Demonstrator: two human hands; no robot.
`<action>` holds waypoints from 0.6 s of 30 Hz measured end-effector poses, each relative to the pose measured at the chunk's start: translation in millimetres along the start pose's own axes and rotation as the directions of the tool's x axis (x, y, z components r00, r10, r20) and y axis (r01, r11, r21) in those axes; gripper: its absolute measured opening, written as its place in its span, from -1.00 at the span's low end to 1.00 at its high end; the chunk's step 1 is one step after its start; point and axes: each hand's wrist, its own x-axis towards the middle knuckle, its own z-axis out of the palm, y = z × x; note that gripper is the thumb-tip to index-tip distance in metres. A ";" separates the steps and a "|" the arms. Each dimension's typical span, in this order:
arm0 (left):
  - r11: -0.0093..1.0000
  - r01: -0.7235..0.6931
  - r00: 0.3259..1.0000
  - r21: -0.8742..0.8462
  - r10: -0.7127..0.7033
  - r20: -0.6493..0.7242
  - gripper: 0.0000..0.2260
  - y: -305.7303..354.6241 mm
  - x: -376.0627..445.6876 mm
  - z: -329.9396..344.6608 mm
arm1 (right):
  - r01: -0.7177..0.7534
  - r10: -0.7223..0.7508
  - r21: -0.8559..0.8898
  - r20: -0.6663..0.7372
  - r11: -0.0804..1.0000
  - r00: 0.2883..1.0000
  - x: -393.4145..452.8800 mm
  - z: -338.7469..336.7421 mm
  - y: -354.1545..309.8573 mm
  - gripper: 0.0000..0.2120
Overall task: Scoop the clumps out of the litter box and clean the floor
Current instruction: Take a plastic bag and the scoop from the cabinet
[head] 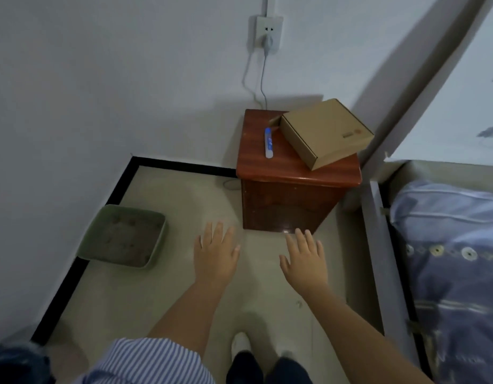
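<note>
Pale floor tiles (167, 286) edged by a black skirting run into the corner of a small bedroom, and the green litter box (123, 236) sits on them against the wall. Both of the person's hands hang out in front, palms down, fingers straight and spread, holding nothing. The left hand (215, 253) is plainly the nearer one: the box lies just off to its left and at about the same reach forward, while the right hand (305, 261) hovers over by the wooden bedside cabinet (289, 187), well apart from the box. The box's longer side seems to run along the wall, though the wide lens bends it. Dark lumps dot the grey litter; no scoop is in sight
</note>
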 end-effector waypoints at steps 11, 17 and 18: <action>0.988 0.142 0.979 -0.064 -0.131 0.156 -0.49 2.6 218.7 105.0 | 0.023 -0.041 -0.135 -0.132 0.991 0.990 226.9 70.9 45.8 -0.43; 0.843 0.270 0.955 -0.464 -0.176 0.238 -0.42 3.0 299.0 174.5 | -0.044 -0.055 -0.195 -0.474 0.980 0.879 288.9 122.6 73.0 -0.42; 0.804 0.270 0.959 -0.530 -0.172 0.227 -0.41 6.5 307.8 178.8 | -0.041 -0.068 -0.202 -0.502 0.979 0.862 293.3 130.1 75.9 -0.41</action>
